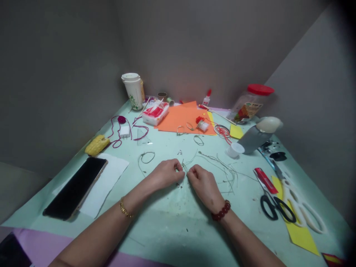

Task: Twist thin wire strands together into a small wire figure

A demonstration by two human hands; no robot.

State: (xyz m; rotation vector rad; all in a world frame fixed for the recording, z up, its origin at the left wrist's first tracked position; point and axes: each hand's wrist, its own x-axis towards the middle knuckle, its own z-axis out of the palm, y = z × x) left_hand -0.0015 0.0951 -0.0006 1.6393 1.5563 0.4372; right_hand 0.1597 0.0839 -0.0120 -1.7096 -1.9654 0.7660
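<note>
At the middle of the table, my left hand has thumb and forefinger pinched on a thin green cord. Beside it, my right hand is closed, fingers curled in near the same cord. The fingertips are a small gap apart, with the fine knotting between them too small to make out. More loose green cords spread out beyond my right hand. A looped green cord lies past my left wrist, and another small loop rests farther back. Tiny dark scraps lie around the hands.
Left are a phone on white paper and a yellow object. Behind are a tissue pack, orange paper and a paper cup. Right stand a grey bottle and red-lidded jar, with black-handled scissors nearer.
</note>
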